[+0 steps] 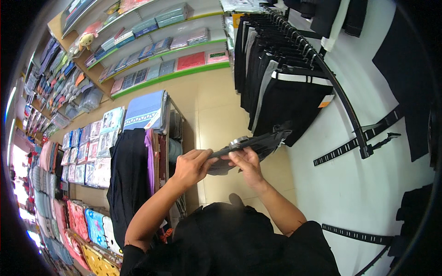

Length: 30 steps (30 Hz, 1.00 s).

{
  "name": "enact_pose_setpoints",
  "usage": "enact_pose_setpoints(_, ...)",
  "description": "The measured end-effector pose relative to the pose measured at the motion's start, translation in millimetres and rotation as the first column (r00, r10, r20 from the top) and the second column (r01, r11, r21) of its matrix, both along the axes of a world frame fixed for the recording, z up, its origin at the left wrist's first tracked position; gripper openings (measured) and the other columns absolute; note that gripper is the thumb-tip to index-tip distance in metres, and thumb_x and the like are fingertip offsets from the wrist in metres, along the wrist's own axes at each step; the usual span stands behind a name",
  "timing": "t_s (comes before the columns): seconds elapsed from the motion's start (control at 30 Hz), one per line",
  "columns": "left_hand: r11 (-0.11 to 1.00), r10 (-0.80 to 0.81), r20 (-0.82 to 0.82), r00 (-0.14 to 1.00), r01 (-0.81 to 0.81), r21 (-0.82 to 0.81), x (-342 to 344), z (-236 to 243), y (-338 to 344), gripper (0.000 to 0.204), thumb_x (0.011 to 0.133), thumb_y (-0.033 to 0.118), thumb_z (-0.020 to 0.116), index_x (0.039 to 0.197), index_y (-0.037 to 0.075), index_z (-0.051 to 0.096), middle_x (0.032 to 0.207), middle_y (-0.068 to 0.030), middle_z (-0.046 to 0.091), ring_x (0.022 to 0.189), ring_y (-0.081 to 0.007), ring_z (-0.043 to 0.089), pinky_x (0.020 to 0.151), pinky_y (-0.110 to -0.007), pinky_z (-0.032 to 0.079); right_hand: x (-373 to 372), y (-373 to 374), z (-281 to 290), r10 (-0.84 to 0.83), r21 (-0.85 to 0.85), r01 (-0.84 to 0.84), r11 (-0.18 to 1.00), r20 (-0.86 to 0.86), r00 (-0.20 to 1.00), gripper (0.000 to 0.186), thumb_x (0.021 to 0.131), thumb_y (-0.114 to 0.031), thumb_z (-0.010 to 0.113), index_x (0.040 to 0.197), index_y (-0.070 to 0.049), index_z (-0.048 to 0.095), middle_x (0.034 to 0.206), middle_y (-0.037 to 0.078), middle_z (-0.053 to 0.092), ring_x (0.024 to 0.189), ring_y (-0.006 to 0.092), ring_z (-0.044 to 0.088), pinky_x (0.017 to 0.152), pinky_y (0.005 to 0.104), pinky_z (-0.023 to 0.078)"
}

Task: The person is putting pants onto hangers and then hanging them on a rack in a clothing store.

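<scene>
In front of my chest, both hands hold a dark grey-black garment (267, 146) by its upper edge. It is seen almost edge-on, so its kind cannot be made out. My left hand (192, 168) has its fingers closed around the left end of that edge. Near the middle, my right hand (247, 164) pinches the cloth between thumb and fingers. A small shiny metal piece (238, 141) shows just above the right fingers, likely part of a hanger. The garment's far right end reaches toward the hanging black trousers (294, 103), which have a white waistband and an orange-and-white tag.
A black rail (338, 87) carries a row of dark clothes along the white wall. Shelves (161, 71) with packaged textiles stand ahead. At my left, black trousers (128, 161) hang beside a stack of blue folded cloth (145, 110). Wall brackets (354, 234) jut out at right.
</scene>
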State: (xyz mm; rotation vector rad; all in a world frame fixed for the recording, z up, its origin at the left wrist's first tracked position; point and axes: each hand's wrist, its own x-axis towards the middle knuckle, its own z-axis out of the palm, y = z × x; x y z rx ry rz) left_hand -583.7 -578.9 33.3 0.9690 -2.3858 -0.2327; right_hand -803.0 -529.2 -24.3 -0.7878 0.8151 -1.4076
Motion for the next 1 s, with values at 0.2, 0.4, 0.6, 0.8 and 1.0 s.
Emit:
enact_pose_setpoints(0.2, 0.999, 0.019, -0.033, 0.999, -0.018, 0.041, 2, 28, 1, 0.036, 0.097, 0.021, 0.078, 0.127, 0.003, 0.069, 0.125, -0.0208, 0.072, 0.114, -0.038, 0.072, 0.094, -0.044, 0.059, -2, -16, 2, -0.076, 0.022, 0.078, 0.997, -0.065, 0.995, 0.037, 0.103, -0.027, 0.076, 0.128, -0.003, 0.063, 0.117, 0.007, 0.075, 0.103, 0.0171, 0.075, 0.083, 0.0273, 0.052)
enact_pose_setpoints(0.4, 0.962, 0.212, -0.198, 0.957, -0.168, 0.216, 62, 0, 13, 0.023, 0.104, 0.014, 0.067, 0.122, 0.001, 0.068, 0.127, -0.0201, 0.068, 0.112, -0.036, 0.07, 0.096, -0.041, 0.055, -41, -42, 1, -0.298, 0.053, 0.299, 0.953, -0.031, 0.954, 0.036, 0.101, -0.037, 0.078, 0.115, -0.006, 0.066, 0.102, 0.002, 0.072, 0.095, 0.018, 0.076, 0.078, 0.0271, 0.051)
enact_pose_setpoints(0.6, 0.841, 0.447, -0.137, 0.884, -0.363, 0.401, 146, -75, 71, 0.023, 0.106, 0.018, 0.065, 0.102, -0.004, 0.071, 0.091, -0.0181, 0.07, 0.084, -0.0321, 0.071, 0.079, -0.037, 0.056, -118, -74, -5, -0.509, 0.107, 0.504, 0.857, 0.027, 0.86, 0.036, 0.099, -0.041, 0.081, 0.103, -0.011, 0.063, 0.093, 0.003, 0.074, 0.087, 0.0155, 0.076, 0.071, 0.0242, 0.05)
enact_pose_setpoints(0.8, 0.644, 0.644, 0.032, 0.764, -0.564, 0.517, 212, -133, 138, 0.032, 0.108, 0.023, 0.065, 0.098, -0.007, 0.072, 0.076, -0.0103, 0.067, 0.071, -0.018, 0.063, 0.07, -0.035, 0.052, -201, -115, 3, -0.641, 0.083, 0.646, 0.759, -0.082, 0.763, 0.04, 0.098, -0.046, 0.082, 0.097, -0.013, 0.06, 0.092, 0.004, 0.075, 0.086, 0.0134, 0.075, 0.068, 0.0228, 0.048)
enact_pose_setpoints(1.0, 0.519, 0.732, 0.109, 0.673, -0.654, 0.55, 237, -179, 178, 0.038, 0.107, 0.028, 0.063, 0.091, -0.005, 0.072, 0.07, -0.0168, 0.063, 0.066, -0.0206, 0.064, 0.067, -0.038, 0.051, -267, -164, 8, -0.707, 0.055, 0.716, 0.696, -0.121, 0.696, 0.041, 0.097, -0.044, 0.082, 0.101, -0.009, 0.063, 0.092, 0.007, 0.076, 0.084, 0.0145, 0.076, 0.063, 0.0217, 0.048)
